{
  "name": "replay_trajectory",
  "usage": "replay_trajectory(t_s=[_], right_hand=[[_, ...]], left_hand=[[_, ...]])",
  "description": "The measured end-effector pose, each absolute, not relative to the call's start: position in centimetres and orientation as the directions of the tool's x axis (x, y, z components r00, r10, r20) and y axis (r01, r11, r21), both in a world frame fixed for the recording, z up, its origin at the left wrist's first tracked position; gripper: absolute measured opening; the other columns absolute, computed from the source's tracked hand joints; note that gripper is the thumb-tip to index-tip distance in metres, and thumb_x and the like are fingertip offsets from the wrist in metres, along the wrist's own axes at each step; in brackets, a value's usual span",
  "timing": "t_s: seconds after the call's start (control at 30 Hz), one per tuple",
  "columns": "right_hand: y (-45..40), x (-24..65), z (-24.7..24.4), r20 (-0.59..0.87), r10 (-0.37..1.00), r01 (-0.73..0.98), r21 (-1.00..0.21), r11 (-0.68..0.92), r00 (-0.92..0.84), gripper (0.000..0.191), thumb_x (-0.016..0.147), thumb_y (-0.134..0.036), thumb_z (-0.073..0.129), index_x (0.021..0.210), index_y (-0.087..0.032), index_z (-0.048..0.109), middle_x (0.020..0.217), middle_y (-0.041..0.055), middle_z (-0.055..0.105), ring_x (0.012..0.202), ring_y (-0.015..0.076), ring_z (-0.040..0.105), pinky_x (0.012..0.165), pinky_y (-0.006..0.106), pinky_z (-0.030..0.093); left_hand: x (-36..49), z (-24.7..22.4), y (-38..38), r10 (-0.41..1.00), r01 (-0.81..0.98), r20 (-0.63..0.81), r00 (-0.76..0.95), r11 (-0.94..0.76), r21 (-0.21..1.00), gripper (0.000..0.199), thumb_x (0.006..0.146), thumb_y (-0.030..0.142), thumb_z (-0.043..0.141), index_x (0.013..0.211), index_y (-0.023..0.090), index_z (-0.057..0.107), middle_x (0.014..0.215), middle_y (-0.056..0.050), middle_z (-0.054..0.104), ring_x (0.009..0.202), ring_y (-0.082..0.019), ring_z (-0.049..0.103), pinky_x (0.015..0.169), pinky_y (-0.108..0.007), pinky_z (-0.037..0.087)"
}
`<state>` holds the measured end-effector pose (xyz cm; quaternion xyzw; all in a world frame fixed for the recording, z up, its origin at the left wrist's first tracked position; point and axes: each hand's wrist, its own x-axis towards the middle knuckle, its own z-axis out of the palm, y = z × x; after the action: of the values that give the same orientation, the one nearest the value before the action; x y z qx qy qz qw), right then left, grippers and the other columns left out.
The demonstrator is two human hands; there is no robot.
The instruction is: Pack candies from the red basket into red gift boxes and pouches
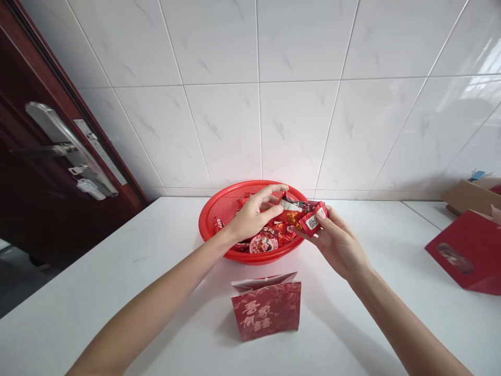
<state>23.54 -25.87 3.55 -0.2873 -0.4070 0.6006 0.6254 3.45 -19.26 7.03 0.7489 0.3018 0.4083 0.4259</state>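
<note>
A red plastic basket [211, 222] holds several red wrapped candies [264, 241]. Over its right part, my left hand [260, 211] pinches a black and white packet [291, 204] between thumb and fingers. At the basket's right rim my right hand [338, 240] grips a red candy packet [312, 221] with white lettering, and more red and gold wrappers lie beside it, partly hidden by the fingers. In front of the basket a dark red paper box [268, 310] with pale lettering stands upright, its top flaps apart.
On the right lies a red box [469, 250] with an oval window, near a brown cardboard box [472, 196]. A dark red door [23, 183] with a metal handle is at the left. White tiled wall [219, 125] rises behind the white table [164, 245].
</note>
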Motion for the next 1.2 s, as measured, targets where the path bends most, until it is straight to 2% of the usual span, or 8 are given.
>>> replay_trajectory(t_s=[0.17,0.4,0.53,0.73,0.83,0.97,1.07,1.2], right_hand=[[-26.0,23.3,3.3,0.188,0.977,-0.485,-0.867,0.119,-0.096,0.020,0.091,-0.043,0.073,0.105,-0.028,0.072,0.113,0.0024,0.071,0.103,0.0206,0.066,0.104,0.048,0.054],[-26.3,22.5,2.9,0.207,0.962,-0.402,-0.908,0.120,-0.179,0.024,0.096,-0.044,0.067,0.115,-0.029,0.067,0.120,0.0041,0.070,0.114,0.0230,0.064,0.105,0.046,0.053],[-26.6,22.4,2.8,0.207,0.961,-0.324,-0.936,0.139,-0.183,0.026,0.097,-0.046,0.065,0.119,-0.031,0.064,0.122,0.0033,0.069,0.116,0.0227,0.063,0.105,0.045,0.052],[-26.5,22.2,3.1,0.174,0.974,-0.293,-0.948,0.126,-0.145,0.035,0.095,-0.049,0.067,0.125,-0.033,0.063,0.120,0.0031,0.070,0.112,0.0221,0.064,0.102,0.044,0.053],[-25.8,22.1,3.3,0.140,0.988,-0.300,-0.947,0.114,-0.065,0.039,0.088,-0.052,0.074,0.118,-0.029,0.066,0.108,0.0035,0.072,0.101,0.0215,0.067,0.095,0.043,0.056],[-24.0,22.0,3.9,0.139,0.988,-0.305,-0.940,0.151,0.062,0.041,0.073,-0.054,0.084,0.096,-0.022,0.072,0.092,0.0029,0.072,0.087,0.0200,0.067,0.082,0.037,0.059],[-22.6,21.6,4.4,0.120,0.990,-0.326,-0.935,0.138,0.076,0.040,0.065,-0.050,0.089,0.085,-0.021,0.071,0.083,0.0013,0.071,0.078,0.0178,0.067,0.074,0.033,0.058],[-21.1,20.9,4.3,0.113,0.989,-0.345,-0.928,0.141,0.099,0.039,0.060,-0.047,0.091,0.081,-0.020,0.070,0.075,-0.0010,0.069,0.068,0.0146,0.063,0.063,0.028,0.054]], left_hand=[[3.3,7.3,-19.7,0.805,0.156,0.286,0.519,-0.419,0.895,0.031,0.088,0.038,0.070,0.110,0.022,0.054,0.096,-0.002,0.063,0.085,-0.017,0.065,0.076,-0.031,0.055],[4.0,6.9,-20.1,0.815,0.355,0.313,0.487,-0.513,0.782,0.045,0.088,0.053,0.070,0.121,0.023,0.062,0.109,-0.006,0.069,0.110,-0.026,0.066,0.090,-0.036,0.055],[4.6,6.6,-20.2,0.793,0.307,0.347,0.501,-0.538,0.785,0.029,0.092,0.047,0.065,0.107,0.022,0.068,0.101,-0.004,0.072,0.097,-0.022,0.069,0.081,-0.031,0.056],[4.5,6.3,-19.9,0.765,0.269,0.416,0.491,-0.587,0.763,0.020,0.094,0.035,0.060,0.099,0.020,0.072,0.097,-0.003,0.075,0.091,-0.019,0.070,0.082,-0.030,0.056],[3.7,6.1,-19.1,0.781,0.312,0.459,0.423,-0.601,0.736,0.020,0.093,0.037,0.062,0.096,0.020,0.072,0.096,-0.002,0.076,0.092,-0.019,0.070,0.085,-0.031,0.056],[2.4,6.1,-17.9,0.815,0.374,0.489,0.310,-0.578,0.725,0.022,0.090,0.039,0.062,0.097,0.020,0.071,0.105,-0.004,0.077,0.101,-0.022,0.070,0.089,-0.032,0.056],[1.5,5.9,-17.1,0.838,0.395,0.476,0.268,-0.546,0.739,0.024,0.089,0.039,0.061,0.101,0.020,0.071,0.111,-0.006,0.077,0.107,-0.023,0.070,0.093,-0.033,0.056],[1.0,5.5,-16.5,0.862,0.395,0.445,0.243,-0.507,0.766,0.026,0.087,0.038,0.060,0.102,0.019,0.072,0.113,-0.006,0.076,0.110,-0.024,0.068,0.093,-0.033,0.055]])
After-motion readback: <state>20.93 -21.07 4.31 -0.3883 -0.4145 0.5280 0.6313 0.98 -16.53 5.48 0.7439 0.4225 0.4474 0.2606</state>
